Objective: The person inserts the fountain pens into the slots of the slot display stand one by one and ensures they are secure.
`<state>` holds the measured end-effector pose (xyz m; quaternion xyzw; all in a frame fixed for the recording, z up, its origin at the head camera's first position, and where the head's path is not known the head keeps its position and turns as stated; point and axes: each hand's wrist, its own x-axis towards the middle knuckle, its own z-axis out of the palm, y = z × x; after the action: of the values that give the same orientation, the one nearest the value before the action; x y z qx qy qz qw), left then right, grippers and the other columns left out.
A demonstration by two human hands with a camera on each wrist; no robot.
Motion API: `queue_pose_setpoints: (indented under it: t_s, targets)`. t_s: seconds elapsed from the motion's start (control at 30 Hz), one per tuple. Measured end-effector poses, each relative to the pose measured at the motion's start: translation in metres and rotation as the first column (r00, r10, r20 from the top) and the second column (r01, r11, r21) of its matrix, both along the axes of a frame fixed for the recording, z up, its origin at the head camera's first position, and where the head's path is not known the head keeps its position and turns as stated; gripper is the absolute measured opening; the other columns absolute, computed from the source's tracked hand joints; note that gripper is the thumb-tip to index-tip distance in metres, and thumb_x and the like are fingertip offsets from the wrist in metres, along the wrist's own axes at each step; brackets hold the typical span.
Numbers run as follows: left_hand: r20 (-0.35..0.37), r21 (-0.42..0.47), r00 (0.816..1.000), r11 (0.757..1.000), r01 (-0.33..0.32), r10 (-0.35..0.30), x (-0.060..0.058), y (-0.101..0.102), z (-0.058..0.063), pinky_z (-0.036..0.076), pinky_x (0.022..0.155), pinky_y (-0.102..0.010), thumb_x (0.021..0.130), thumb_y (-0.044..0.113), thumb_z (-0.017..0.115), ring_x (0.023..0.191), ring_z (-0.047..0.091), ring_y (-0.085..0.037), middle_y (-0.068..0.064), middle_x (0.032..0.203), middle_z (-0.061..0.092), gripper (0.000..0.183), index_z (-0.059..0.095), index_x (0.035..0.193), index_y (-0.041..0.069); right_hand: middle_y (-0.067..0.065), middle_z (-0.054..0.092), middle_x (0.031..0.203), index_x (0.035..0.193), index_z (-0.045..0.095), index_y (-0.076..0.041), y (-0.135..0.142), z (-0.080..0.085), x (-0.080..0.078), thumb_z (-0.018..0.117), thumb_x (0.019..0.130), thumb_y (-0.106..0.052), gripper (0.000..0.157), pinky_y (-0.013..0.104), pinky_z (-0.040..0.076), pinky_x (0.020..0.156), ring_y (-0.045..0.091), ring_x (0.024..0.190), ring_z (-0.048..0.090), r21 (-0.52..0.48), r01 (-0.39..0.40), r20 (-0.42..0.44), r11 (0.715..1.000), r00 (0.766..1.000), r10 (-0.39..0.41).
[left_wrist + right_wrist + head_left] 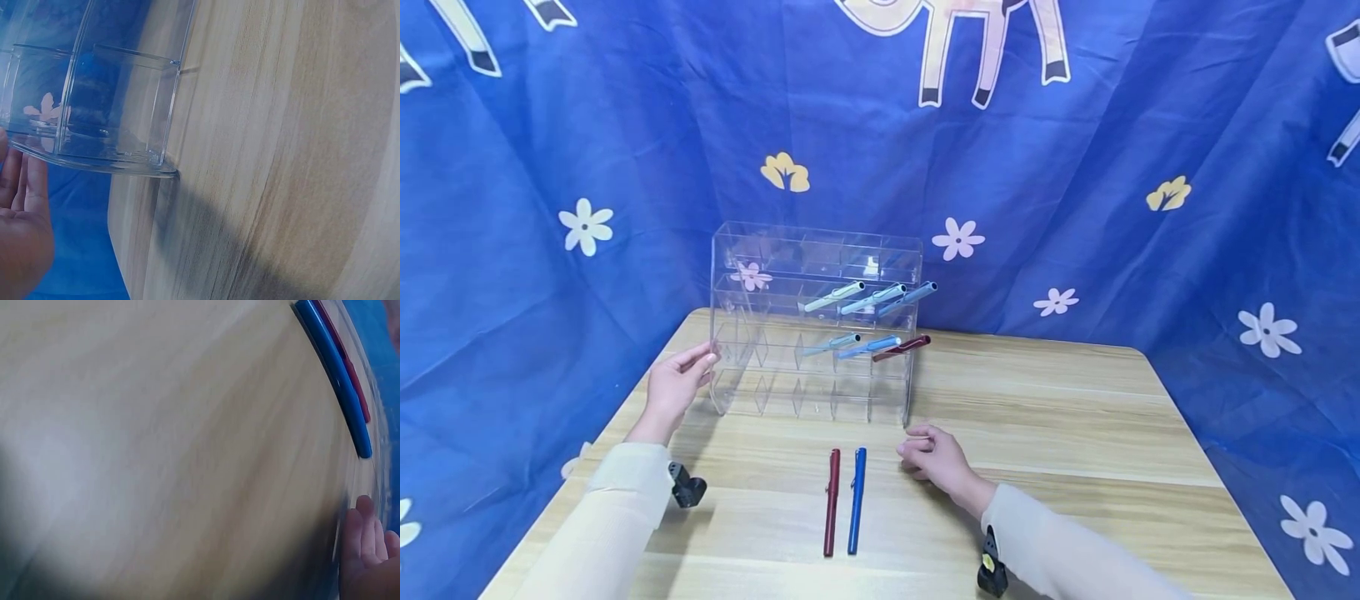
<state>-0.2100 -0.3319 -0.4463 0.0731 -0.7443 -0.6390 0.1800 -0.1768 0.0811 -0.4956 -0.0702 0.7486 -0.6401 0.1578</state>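
Observation:
A clear acrylic pen rack (816, 325) stands on the table, divided into several rows of compartments. My left hand (677, 385) grips its left side edge with thumb and fingers; the left wrist view shows the fingers (28, 181) against the clear side panel. To the right of the two loose pens, my right hand (942, 458) rests near the rack's lower right corner, loosely curled and holding nothing. A red pen (831, 504) and a blue pen (857, 502) lie side by side on the table before the rack, also visible in the right wrist view.
Several pens sit slanted in the rack's right half, among them a pale green pen (835, 297) above and a dark red pen (901, 348) below. The wooden table (1060, 400) extends to the right. A blue patterned cloth (1075, 208) hangs behind and at both sides.

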Motion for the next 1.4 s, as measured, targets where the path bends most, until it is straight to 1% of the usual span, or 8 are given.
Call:
queue_pose_setpoints:
  t_s: [0.37,0.57,0.77,0.87,1.0,1.07,1.3,1.4]
  targets:
    - [0.007,-0.005,1.0,1.0,0.003,-0.003,0.001,0.0,-0.001,0.053,0.08,-0.016,0.094,0.012,0.062,0.086,0.06,0.01,0.013,0.105,0.066,0.047,0.047,0.13,-0.013,0.015,0.07,0.095,0.12,0.053,0.011,-0.027,0.006,0.015,0.072,0.086,-0.014,0.047,0.037,0.061,0.064,0.028,0.078,0.069,0.062,-0.075,0.043,0.995,0.996,0.073]
    - [-0.009,0.01,1.0,1.0,0.008,-0.008,-0.001,-0.001,-0.003,0.053,0.079,-0.015,0.094,0.009,0.061,0.087,0.06,0.009,0.014,0.106,0.065,0.045,0.047,0.131,-0.012,0.011,0.071,0.089,0.116,0.056,0.009,-0.044,0.008,0.019,0.076,0.082,-0.015,0.046,0.035,0.061,0.058,0.024,0.071,0.069,0.115,-0.057,0.068,0.992,0.996,0.049]
    - [-0.037,0.023,0.999,1.0,0.01,-0.009,-0.002,0.0,-0.004,0.053,0.077,-0.014,0.093,0.011,0.063,0.088,0.061,0.008,0.012,0.105,0.066,0.046,0.048,0.129,-0.013,0.004,0.069,0.079,0.111,0.059,0.005,-0.054,0.008,0.02,0.079,0.08,-0.016,0.042,0.032,0.059,0.051,0.02,0.062,0.066,0.195,-0.027,0.05,0.98,0.999,0.017]
    - [-0.05,0.033,0.999,0.999,0.003,-0.001,-0.002,0.001,-0.005,0.054,0.076,-0.014,0.092,0.015,0.066,0.088,0.062,0.006,0.009,0.106,0.067,0.046,0.053,0.127,-0.011,0.002,0.068,0.076,0.107,0.06,0.003,-0.057,0.007,0.019,0.08,0.079,-0.021,0.042,0.03,0.057,0.047,0.018,0.059,0.065,0.25,-0.015,0.025,0.968,1.0,0.009]
    - [-0.056,0.051,0.998,0.999,0.009,-0.007,-0.002,0.001,-0.004,0.054,0.076,-0.014,0.091,0.013,0.066,0.086,0.062,0.006,0.014,0.1,0.068,0.047,0.051,0.127,-0.013,0.0,0.065,0.071,0.101,0.061,-0.001,-0.062,0.005,0.016,0.082,0.076,-0.028,0.042,0.029,0.055,0.043,0.015,0.054,0.063,0.323,-0.004,-0.003,0.946,1.0,0.005]
    - [-0.053,0.027,0.999,1.0,0.014,-0.013,-0.001,0.001,-0.002,0.053,0.077,-0.015,0.093,0.012,0.064,0.087,0.061,0.007,0.017,0.099,0.067,0.047,0.048,0.128,-0.016,-0.001,0.064,0.067,0.097,0.061,-0.003,-0.065,0.006,0.015,0.083,0.076,-0.03,0.041,0.028,0.054,0.042,0.014,0.053,0.062,0.361,0.0,-0.015,0.933,1.0,0.006]
    - [-0.031,0.026,0.999,1.0,0.016,-0.015,0.0,0.0,-0.002,0.053,0.077,-0.014,0.093,0.011,0.063,0.087,0.061,0.008,0.013,0.105,0.067,0.047,0.047,0.129,-0.015,-0.003,0.06,0.054,0.092,0.06,-0.008,-0.07,0.009,0.015,0.083,0.073,-0.035,0.04,0.025,0.048,0.042,0.011,0.047,0.059,0.504,0.006,-0.055,0.863,0.998,0.025]
    - [-0.017,0.022,1.0,1.0,0.013,-0.013,0.002,0.001,0.0,0.053,0.078,-0.014,0.094,0.012,0.062,0.087,0.06,0.009,0.011,0.107,0.066,0.047,0.046,0.13,-0.014,-0.004,0.059,0.053,0.092,0.06,-0.01,-0.07,0.009,0.015,0.084,0.073,-0.033,0.038,0.025,0.046,0.046,0.01,0.046,0.058,0.536,0.005,-0.071,0.844,0.997,0.039]
